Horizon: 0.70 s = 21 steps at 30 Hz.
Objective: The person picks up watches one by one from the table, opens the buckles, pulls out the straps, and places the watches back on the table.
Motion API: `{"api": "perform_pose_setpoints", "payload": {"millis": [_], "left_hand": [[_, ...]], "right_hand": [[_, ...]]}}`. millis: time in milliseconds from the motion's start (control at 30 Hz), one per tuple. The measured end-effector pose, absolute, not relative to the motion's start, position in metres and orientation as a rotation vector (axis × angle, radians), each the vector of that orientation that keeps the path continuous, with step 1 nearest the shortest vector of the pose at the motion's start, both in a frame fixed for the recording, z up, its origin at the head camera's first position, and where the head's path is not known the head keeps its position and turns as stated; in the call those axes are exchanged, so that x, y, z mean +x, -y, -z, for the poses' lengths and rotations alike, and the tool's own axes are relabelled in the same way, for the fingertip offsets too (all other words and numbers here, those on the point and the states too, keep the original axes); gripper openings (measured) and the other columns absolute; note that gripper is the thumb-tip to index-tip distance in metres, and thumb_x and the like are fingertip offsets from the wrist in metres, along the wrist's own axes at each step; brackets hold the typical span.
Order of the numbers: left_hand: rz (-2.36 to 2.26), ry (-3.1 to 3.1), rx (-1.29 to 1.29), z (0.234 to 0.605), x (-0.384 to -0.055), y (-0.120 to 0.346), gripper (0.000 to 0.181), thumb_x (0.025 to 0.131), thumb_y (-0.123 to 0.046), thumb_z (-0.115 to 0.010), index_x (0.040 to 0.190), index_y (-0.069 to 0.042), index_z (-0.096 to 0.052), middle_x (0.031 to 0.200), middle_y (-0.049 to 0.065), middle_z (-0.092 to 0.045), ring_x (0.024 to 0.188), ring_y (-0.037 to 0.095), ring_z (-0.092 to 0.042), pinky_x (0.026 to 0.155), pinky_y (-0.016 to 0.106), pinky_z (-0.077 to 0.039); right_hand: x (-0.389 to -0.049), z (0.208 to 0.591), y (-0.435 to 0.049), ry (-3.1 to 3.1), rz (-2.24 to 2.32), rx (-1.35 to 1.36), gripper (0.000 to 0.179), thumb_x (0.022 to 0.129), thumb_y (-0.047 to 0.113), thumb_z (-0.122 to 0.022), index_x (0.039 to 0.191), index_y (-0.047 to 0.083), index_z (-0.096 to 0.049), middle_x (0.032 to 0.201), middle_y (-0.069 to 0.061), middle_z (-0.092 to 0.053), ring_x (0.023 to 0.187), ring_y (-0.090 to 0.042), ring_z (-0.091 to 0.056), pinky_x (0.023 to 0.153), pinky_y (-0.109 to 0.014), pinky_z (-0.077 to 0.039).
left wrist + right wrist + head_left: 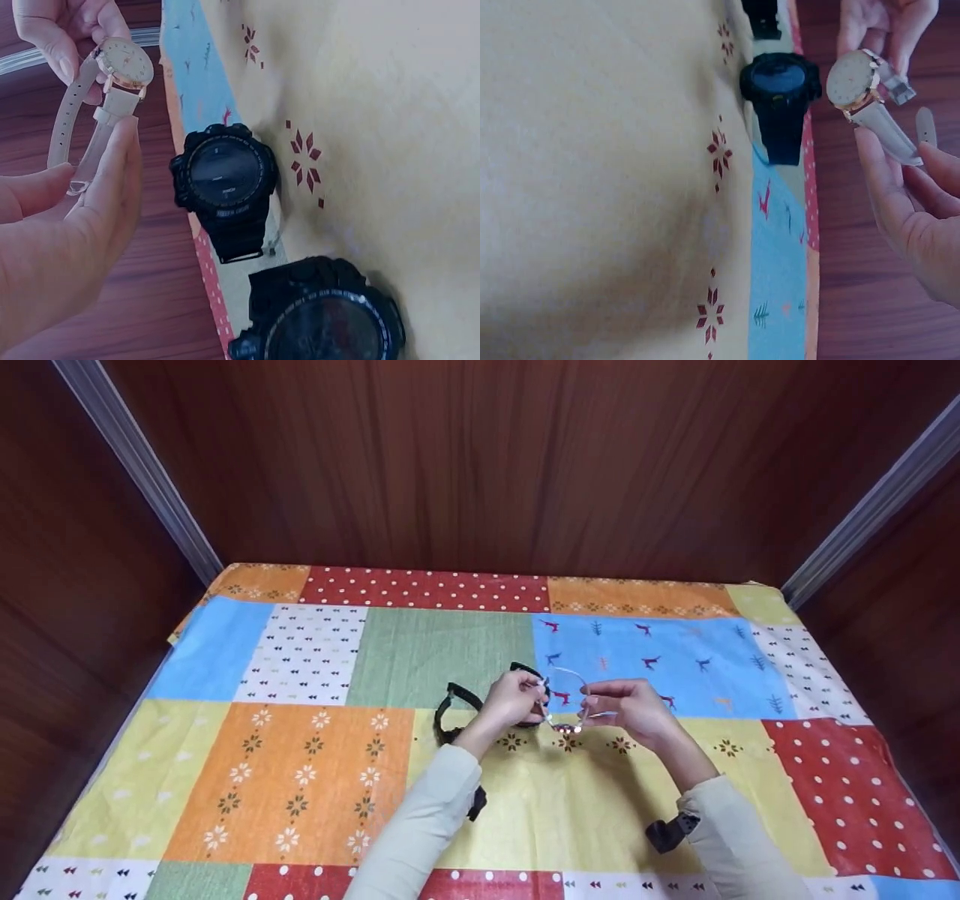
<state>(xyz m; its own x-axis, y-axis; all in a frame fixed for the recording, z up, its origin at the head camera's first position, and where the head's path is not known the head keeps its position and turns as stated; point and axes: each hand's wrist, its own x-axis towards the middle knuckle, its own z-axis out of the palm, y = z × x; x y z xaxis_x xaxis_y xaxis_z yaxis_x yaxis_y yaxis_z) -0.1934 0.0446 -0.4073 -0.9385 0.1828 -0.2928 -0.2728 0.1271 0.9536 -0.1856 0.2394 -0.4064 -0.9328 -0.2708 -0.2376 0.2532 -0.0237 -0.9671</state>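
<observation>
Both hands hold up a wristwatch (126,63) with a pale strap, a light round dial and a rose-gold case. My left hand (512,699) pinches the strap half with the buckle. On the other side, my right hand (630,709) grips the strap half with the holes, between thumb and fingers. The strap is unfastened, its two ends apart, as the right wrist view of the dial (850,79) shows. A black digital watch (225,176) lies close by, partly behind my left hand in the head view. Another black watch (442,727) lies left of that hand.
A patchwork-print cloth (315,780) covers the table. Dark wood panels (480,465) stand at the back and both sides, with metal strips (142,465) in the corners. Black wrist-camera mounts (671,832) sit on the sleeves.
</observation>
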Motion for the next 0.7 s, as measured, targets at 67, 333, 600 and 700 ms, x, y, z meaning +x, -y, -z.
{"api": "perform_pose_setpoints", "payload": {"millis": [67,333,600,700], "left_hand": [[-1.844,-2.097,-0.085,0.409,-0.195,-0.049,0.017,0.091,0.001,-0.050,0.105,0.006,-0.057,0.090,0.015,-0.062,0.073,0.024,-0.063,0.063,0.027,-0.053],[-1.778,-2.142,-0.104,0.415,-0.200,-0.067,0.023,0.088,0.007,-0.049,0.108,0.005,-0.061,0.095,0.019,-0.064,0.065,0.018,-0.060,0.061,0.027,-0.053],[-1.677,-2.305,-0.146,0.422,-0.204,-0.088,0.019,0.086,0.002,-0.054,0.103,0.002,-0.063,0.078,0.007,-0.063,0.055,0.013,-0.055,0.055,0.025,-0.051],[-1.587,-2.410,-0.102,0.426,-0.202,-0.092,0.015,0.084,0.002,-0.057,0.098,0.001,-0.065,0.077,0.006,-0.061,0.053,0.013,-0.056,0.047,0.019,-0.047]], "right_hand": [[-0.187,0.408,-0.243,-1.899,2.020,0.004,0.021,0.085,-0.010,-0.054,0.104,-0.011,-0.060,0.083,-0.013,-0.064,0.074,-0.025,-0.064,0.075,-0.041,-0.051],[-0.189,0.413,-0.252,-1.906,1.993,0.079,0.025,0.084,-0.012,-0.053,0.108,-0.019,-0.052,0.083,-0.017,-0.062,0.071,-0.025,-0.063,0.075,-0.041,-0.051],[-0.190,0.422,-0.263,-1.908,1.954,0.119,0.033,0.085,-0.011,-0.052,0.114,-0.024,-0.044,0.081,-0.016,-0.061,0.070,-0.025,-0.063,0.074,-0.038,-0.052],[-0.190,0.427,-0.267,-1.916,1.942,0.138,0.038,0.086,-0.010,-0.052,0.118,-0.026,-0.038,0.081,-0.016,-0.061,0.072,-0.025,-0.063,0.074,-0.037,-0.052]]}}
